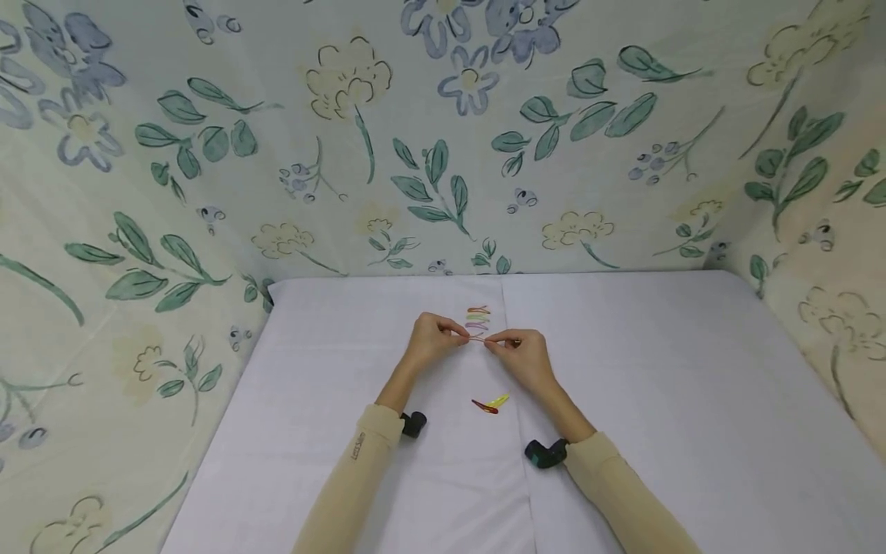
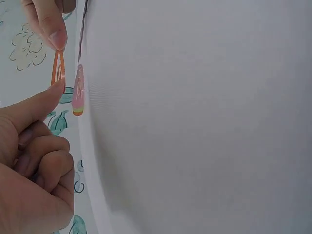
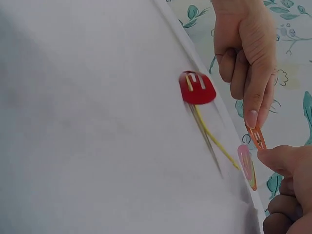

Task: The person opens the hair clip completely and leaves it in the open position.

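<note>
An orange snap hair clip (image 2: 53,73) is stretched between both hands, above the white cloth. My left hand (image 1: 431,341) pinches one end of it between thumb and finger. At the other end, my right hand (image 1: 526,358) pinches it too, its remaining fingers curled in. The clip's arms look spread apart in the left wrist view. Just beyond the hands lie a pink clip (image 1: 476,325), a green clip (image 1: 477,317) and an orange-brown clip (image 1: 478,310), one behind another in a short column.
Nearer the body, a red clip (image 3: 207,92) and a yellow clip (image 3: 214,139) lie crossed on the cloth-covered table (image 1: 623,346). Flower-patterned fabric (image 1: 429,154) hangs behind and at the sides. Dark wrist cameras (image 1: 547,454) sit at the beige sleeves.
</note>
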Action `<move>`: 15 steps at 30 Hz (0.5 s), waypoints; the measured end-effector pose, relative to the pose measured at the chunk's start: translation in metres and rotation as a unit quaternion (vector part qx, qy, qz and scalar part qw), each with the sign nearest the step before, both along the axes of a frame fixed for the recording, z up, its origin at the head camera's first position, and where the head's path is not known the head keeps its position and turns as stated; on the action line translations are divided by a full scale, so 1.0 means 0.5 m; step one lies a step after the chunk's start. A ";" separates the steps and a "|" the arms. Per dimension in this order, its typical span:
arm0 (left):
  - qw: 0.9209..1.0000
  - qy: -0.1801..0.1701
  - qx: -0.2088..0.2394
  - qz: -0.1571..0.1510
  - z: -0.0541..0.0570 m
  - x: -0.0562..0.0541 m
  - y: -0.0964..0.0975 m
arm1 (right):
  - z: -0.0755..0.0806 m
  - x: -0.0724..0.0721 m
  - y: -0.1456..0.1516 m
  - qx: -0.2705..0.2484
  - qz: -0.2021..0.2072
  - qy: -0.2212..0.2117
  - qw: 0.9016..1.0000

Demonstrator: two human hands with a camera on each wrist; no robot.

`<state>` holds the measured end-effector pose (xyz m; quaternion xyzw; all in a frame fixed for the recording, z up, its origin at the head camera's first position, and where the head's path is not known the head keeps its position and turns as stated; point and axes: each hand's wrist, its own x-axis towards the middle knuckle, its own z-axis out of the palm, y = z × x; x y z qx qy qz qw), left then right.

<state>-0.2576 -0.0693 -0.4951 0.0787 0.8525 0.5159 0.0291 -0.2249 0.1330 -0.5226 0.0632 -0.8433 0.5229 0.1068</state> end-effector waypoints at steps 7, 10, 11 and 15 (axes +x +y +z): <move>0.998 -0.047 0.019 0.032 -0.016 -0.021 0.002 | -0.021 -0.026 0.004 -0.002 0.008 -0.009 1.000; 0.997 -0.060 0.024 0.038 -0.017 -0.028 0.001 | -0.022 -0.031 0.005 -0.001 0.007 -0.001 1.000; 0.997 -0.064 0.024 0.039 -0.017 -0.030 0.001 | -0.022 -0.032 0.004 0.001 0.007 0.001 1.000; 0.997 -0.072 0.020 0.036 -0.016 -0.036 0.000 | -0.020 -0.034 0.003 0.007 0.005 0.006 1.000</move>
